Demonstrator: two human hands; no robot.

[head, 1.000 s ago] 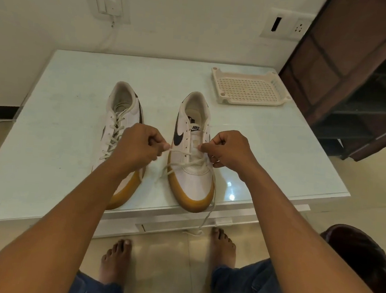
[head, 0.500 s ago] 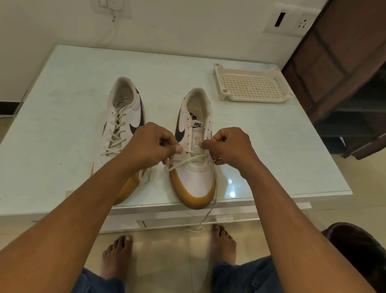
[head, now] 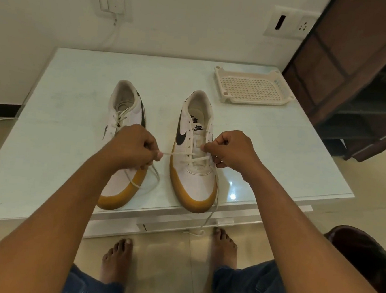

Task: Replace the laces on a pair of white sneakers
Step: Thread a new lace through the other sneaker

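Bare feet [head: 116,261] are seen on the floor, nearest. One tail of the lace [head: 179,154] is hung over the near counter [head: 60,134] edge. The lace is pinched by the left hand [head: 133,148] and the right hand [head: 231,153], one each side, pulled taut across the lower eyelets of the right-side sneaker [head: 193,186]. The left-side sneaker [head: 126,107] is laced and partly hidden by the left hand. A perforated tray [head: 253,88] is placed far right.

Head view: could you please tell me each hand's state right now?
Left hand: closed, pinching the cream woven shoelace.
Right hand: closed, pinching that shoelace too.
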